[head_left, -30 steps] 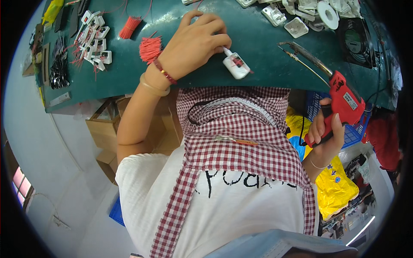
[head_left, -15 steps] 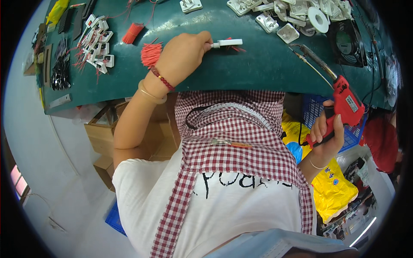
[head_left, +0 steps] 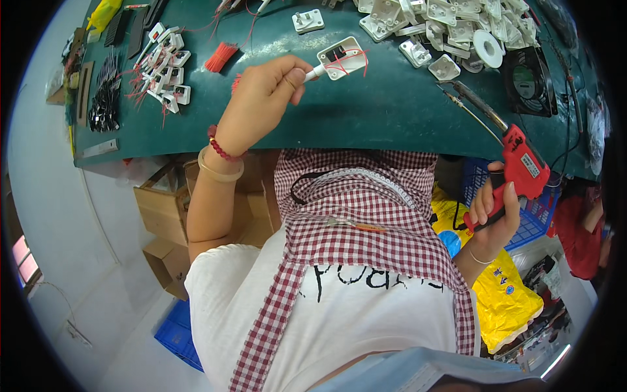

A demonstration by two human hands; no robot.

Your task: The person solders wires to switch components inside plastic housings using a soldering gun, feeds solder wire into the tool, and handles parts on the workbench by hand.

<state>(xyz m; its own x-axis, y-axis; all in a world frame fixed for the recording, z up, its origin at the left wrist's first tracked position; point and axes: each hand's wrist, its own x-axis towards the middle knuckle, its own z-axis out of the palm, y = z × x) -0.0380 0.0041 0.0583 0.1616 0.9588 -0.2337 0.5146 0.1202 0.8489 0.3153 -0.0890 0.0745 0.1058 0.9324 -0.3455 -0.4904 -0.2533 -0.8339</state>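
My left hand pinches the narrow white stem of a small white plastic housing above the green table. The housing's hollow side faces up, showing a black part and thin red wires inside. My right hand is wrapped round the handle of a red soldering gun, beyond the table's front edge. Its metal tip points up and left over the tabletop, apart from the housing. A bundle of red wires lies beyond my left hand, and a second bundle is mostly hidden behind that hand.
Several wired white housings lie at the left beside black leads. White plastic shells are heaped at the far right with a solder spool. A black fan stands right of them. Cardboard boxes sit below the table.
My left hand has turned the white housing so its hollow side, with the wires, now shows. The hand sits slightly lower and left; my right hand still holds the soldering gun.
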